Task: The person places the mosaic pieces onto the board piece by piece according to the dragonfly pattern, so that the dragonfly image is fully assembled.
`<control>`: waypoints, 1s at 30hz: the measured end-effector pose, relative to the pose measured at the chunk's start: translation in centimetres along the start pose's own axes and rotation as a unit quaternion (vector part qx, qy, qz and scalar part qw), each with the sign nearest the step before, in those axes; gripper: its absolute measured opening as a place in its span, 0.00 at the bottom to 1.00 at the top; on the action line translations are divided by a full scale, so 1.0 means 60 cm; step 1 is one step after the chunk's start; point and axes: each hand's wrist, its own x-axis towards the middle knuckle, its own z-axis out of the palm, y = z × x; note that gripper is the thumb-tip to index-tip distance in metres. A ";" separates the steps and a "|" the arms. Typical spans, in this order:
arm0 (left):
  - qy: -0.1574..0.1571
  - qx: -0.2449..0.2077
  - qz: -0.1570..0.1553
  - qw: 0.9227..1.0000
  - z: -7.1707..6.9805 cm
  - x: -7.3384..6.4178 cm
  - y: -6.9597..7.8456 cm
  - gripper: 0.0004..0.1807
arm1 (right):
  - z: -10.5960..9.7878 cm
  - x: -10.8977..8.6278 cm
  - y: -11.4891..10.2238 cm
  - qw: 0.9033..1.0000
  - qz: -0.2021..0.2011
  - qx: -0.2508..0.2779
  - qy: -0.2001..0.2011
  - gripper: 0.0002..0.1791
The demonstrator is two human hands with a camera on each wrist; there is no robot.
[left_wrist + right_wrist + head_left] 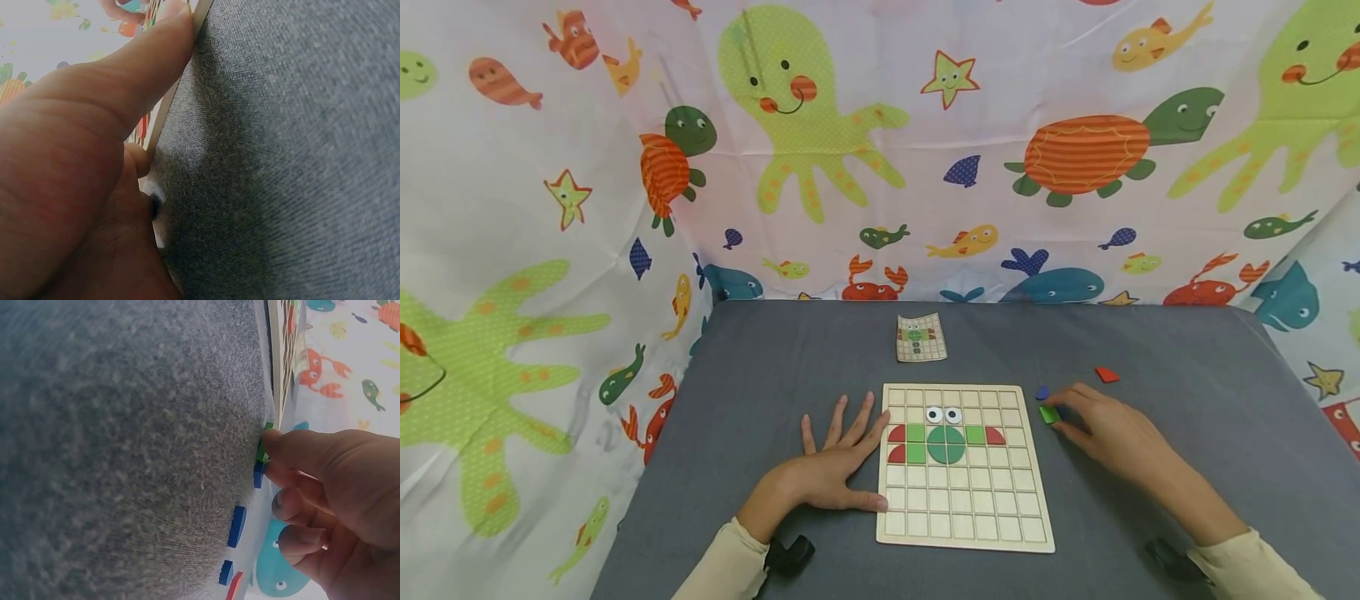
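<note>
While the flat, pale board (961, 502) is gridded into squares, curved red pieces (994, 436) occupy some. The left hand (831, 475) touches the board's left edge, fingers spread apart. The right hand (1112, 429) has its fingers clamped on a thin green piece (1049, 414), just beside the board's right edge. The worktop (797, 358) is grey and woven; a sea-animal-print cloth (880, 75) hangs behind.

"What's the counter (775, 350) like?"
"Grey, with a woven surface."
"And lying on it?"
"A pale gridded board (961, 503), a small picture card (921, 338) beyond its far edge, and, right of the board, a red piece (1107, 375). Blue pieces (236, 526) as well, three in the right wrist view."
</note>
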 end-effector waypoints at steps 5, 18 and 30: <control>0.001 -0.002 0.000 1.000 0.000 -0.001 0.001 0.65 | 0.000 0.004 -0.002 1.000 0.001 -0.002 -0.001 0.19; 0.000 0.000 0.005 1.000 -0.002 0.000 0.002 0.65 | 0.003 0.016 -0.013 1.000 0.014 -0.007 -0.025 0.17; -0.004 0.000 0.005 1.000 0.000 0.001 -0.001 0.65 | 0.016 0.013 -0.013 1.000 0.019 -0.009 -0.016 0.14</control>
